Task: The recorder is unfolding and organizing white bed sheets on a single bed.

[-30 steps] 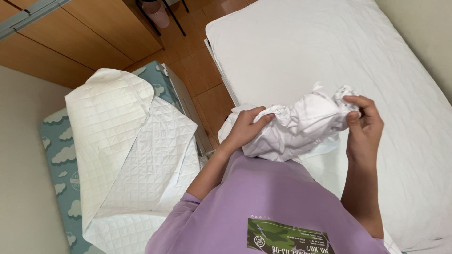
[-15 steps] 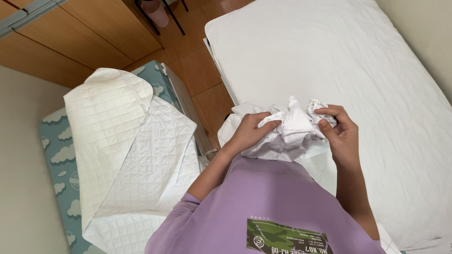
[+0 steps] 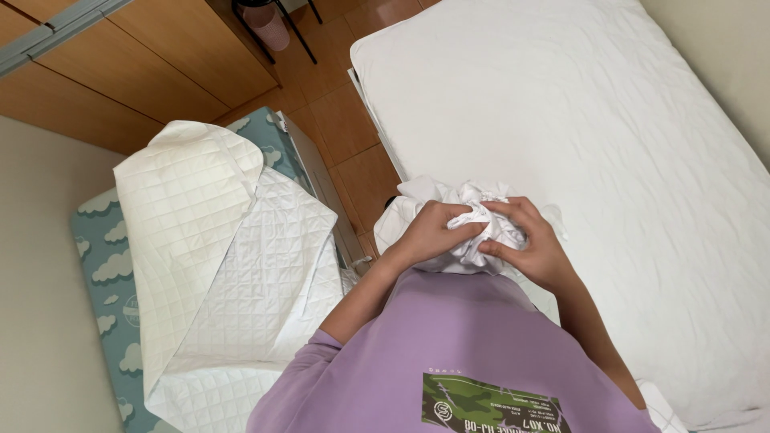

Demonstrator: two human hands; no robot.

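White cloth (image 3: 469, 228) bunched into a crumpled ball, up in front of the chest, over the near edge of the bed (image 3: 577, 120). Left hand (image 3: 429, 232) clamped on the left side of the bundle, fingers curled over the top, thumb underneath, grip pressed shut on the fabric. Right hand (image 3: 533, 244) closing in from the other side, fingers wrapped round the folds, grip pinching the same cloth tight. Both hands close together now, knuckles almost meeting across the wad, loose folds spilling out above and to the left of the fingers. Purple shirt (image 3: 449, 353) filling the bottom of the view, a green printed patch low on it. Bed spread with a plain white sheet, slightly wrinkled, running off to the right. Over on the left, a white quilted pad (image 3: 216, 256) folded back in layers on a teal mattress with a cloud pattern (image 3: 100, 256). Brown tiled floor (image 3: 345, 136) showing between mattress and bed. Wooden cabinet doors (image 3: 160, 56) across the top left.
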